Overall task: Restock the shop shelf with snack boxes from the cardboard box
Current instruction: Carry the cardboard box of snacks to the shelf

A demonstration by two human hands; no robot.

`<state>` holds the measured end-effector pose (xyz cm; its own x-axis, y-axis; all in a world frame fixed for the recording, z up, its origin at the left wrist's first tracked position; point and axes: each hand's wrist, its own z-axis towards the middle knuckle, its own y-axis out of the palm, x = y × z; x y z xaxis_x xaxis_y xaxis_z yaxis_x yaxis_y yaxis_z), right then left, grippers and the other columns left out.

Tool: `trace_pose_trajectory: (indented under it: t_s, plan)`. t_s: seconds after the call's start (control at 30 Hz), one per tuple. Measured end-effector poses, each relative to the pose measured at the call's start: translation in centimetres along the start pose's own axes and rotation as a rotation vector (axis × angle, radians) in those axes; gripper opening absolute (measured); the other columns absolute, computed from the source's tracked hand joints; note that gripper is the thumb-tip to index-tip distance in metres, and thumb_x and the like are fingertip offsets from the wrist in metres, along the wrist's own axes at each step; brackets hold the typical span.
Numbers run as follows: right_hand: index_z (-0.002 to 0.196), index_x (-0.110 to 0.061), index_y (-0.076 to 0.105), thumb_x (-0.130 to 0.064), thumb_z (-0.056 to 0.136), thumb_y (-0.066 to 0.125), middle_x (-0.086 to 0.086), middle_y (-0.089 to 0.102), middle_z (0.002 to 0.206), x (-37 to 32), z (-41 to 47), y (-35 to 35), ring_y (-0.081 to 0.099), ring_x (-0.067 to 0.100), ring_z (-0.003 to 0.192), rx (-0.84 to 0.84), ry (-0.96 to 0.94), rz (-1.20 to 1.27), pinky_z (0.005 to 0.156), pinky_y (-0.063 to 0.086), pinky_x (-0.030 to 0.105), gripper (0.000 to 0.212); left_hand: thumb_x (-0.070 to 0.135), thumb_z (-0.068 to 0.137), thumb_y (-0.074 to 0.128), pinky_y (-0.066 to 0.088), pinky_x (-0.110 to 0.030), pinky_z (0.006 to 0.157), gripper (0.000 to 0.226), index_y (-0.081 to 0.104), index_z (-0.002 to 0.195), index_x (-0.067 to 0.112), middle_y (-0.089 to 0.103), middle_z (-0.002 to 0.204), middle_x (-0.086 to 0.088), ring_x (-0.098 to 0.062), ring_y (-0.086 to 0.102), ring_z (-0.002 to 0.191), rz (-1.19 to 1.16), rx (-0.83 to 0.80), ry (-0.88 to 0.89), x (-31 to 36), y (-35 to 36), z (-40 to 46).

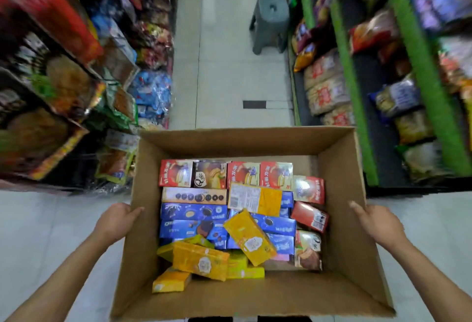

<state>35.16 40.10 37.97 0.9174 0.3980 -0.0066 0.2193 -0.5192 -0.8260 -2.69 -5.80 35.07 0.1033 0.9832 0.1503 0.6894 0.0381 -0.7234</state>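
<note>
An open cardboard box (pixel 339 232) fills the lower middle of the head view, held up between both hands in a shop aisle. Inside lie several snack boxes: red ones (pixel 176 173) along the far row, blue biscuit boxes (pixel 194 211) in the middle, and yellow ones (pixel 200 260) heaped loosely near me. My left hand (pixel 116 219) grips the box's left wall from outside, thumb over the rim. My right hand (pixel 375 222) presses flat against the outside of the right wall, thumb pointing up along it. Shop shelves stand on both sides.
Left shelves (pixel 76 79) are packed with snack bags and boxes. Right shelves with green edges (pixel 350 73) hold bagged snacks. A grey plastic stool (pixel 270 22) stands in the aisle ahead, near the right shelving. The tiled floor (pixel 222 79) runs between the shelves.
</note>
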Motion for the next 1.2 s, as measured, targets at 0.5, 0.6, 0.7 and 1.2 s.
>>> trace_pose_trajectory:
  t_s: [0.5, 0.6, 0.7, 1.2]
  plan:
    - [0.066, -0.011, 0.060, -0.052, 0.099, 0.041, 0.015, 0.066, 0.078, -4.3, -9.9, -9.3, 0.064, 0.035, 0.083, 0.227, -0.003, 0.010, 0.068, 0.048, 0.038, 0.056, 0.031, 0.091, 0.068, 0.042, -0.038, 0.056, 0.051, 0.053, 0.052, 0.002, 0.059, 0.056, -0.016, -0.035, 0.060, 0.061, -0.292, 0.200, 0.011, -0.6, -9.1, -6.4]
    - [0.066, -0.008, 0.058, -0.051, 0.099, 0.041, 0.021, 0.066, 0.081, -6.9, -8.9, -11.4, 0.064, 0.038, 0.083, 0.276, -0.010, 0.021, 0.071, 0.051, 0.041, 0.057, 0.034, 0.091, 0.066, 0.037, -0.034, 0.056, 0.049, 0.054, 0.056, 0.002, 0.058, 0.061, -0.016, -0.035, 0.059, 0.065, -0.339, 0.225, 0.024, 1.1, -11.0, -5.3]
    - [0.066, -0.008, 0.057, -0.052, 0.098, 0.042, 0.022, 0.066, 0.079, -9.3, -6.7, -14.0, 0.064, 0.039, 0.081, 0.313, -0.023, 0.050, 0.071, 0.052, 0.042, 0.057, 0.034, 0.090, 0.067, 0.043, -0.034, 0.055, 0.046, 0.060, 0.060, 0.000, 0.063, 0.060, -0.015, -0.035, 0.062, 0.061, -0.422, 0.244, 0.035, 2.9, -13.8, -3.6]
    - [0.074, -0.002, 0.067, -0.047, 0.098, 0.050, 0.029, 0.068, 0.085, -20.2, 15.4, -31.3, 0.064, 0.044, 0.086, 0.344, -0.139, 0.146, 0.074, 0.051, 0.044, 0.054, 0.026, 0.086, 0.074, 0.052, -0.043, 0.066, 0.032, 0.071, 0.071, -0.001, 0.069, 0.073, -0.024, -0.038, 0.066, 0.072, -0.404, 0.435, 0.077, 21.9, -30.1, 11.1]
